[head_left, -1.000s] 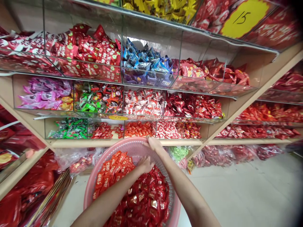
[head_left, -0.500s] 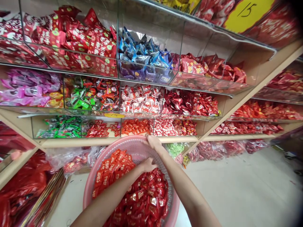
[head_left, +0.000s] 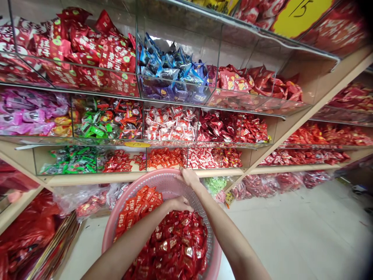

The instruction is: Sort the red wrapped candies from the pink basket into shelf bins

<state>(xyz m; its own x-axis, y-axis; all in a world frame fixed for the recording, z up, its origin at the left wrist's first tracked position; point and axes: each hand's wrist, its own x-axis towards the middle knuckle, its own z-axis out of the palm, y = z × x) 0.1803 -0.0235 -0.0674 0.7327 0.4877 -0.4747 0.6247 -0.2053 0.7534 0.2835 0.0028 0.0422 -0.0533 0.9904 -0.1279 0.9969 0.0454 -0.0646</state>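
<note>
left hand: inside pink basket, at far edge of dark red candies; fingers curled, cannot tell if closed on any | right hand: fingers clamped on basket's far rim | candies: in basket, beside orange packets, before shelf

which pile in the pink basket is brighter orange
The left pile, on the far side of the left forearm; the nearer, right-hand pile is shiny dark red.
</note>
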